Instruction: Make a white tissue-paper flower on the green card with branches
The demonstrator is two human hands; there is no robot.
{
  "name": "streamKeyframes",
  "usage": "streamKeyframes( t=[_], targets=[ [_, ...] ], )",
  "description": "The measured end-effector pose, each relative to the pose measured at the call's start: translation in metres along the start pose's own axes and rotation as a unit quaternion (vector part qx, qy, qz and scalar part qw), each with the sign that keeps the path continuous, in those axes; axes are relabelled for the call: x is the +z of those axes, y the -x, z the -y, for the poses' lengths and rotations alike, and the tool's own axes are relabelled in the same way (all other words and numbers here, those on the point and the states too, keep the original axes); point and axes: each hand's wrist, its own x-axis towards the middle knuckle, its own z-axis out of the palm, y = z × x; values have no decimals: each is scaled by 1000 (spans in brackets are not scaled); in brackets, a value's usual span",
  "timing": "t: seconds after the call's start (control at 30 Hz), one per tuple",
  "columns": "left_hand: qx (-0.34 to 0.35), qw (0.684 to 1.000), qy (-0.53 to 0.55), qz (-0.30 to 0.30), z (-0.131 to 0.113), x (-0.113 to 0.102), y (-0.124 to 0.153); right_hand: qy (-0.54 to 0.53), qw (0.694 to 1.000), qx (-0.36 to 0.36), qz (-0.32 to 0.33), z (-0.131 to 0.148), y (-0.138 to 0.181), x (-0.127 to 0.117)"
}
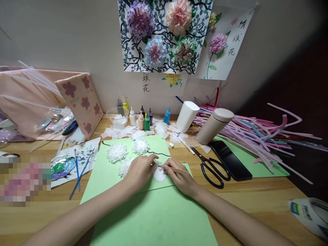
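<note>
My left hand (140, 171) rests on a light green paper sheet (153, 212), its fingers pinched on a small piece of white tissue (159, 174). My right hand (179, 176) grips a thin wooden stick (176, 168) whose tip points left into that tissue, between the two hands. Three white tissue flower balls lie on the green sheet just beyond my left hand: one at the far left (117, 152), one in the middle (140, 146), one partly hidden by my hand (124, 166). A thin black line is drawn across the sheet.
Black scissors (211, 167) and a dark phone (230, 160) lie to the right. Small paint bottles (143, 119), a white cup (187, 116), a beige flask (214, 126) and tissue scraps stand behind. Pipe cleaners (256, 133) are piled far right. A palette with brushes (64, 165) lies left.
</note>
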Motion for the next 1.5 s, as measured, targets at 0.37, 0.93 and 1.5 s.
streamKeyframes(
  t=[0.37, 0.93, 1.5],
  targets=[
    [-11, 1000, 13, 16, 0, -3, -2, -8, 999, -6, -33, -2, 2, -1],
    [-20, 999, 19, 24, 5, -3, -3, 277, 959, -1, -54, -59, -59, -67],
    [18, 996, 62, -64, 2, -12, 0, 70, 982, 27, -175, -5, -28, -42]
  ],
)
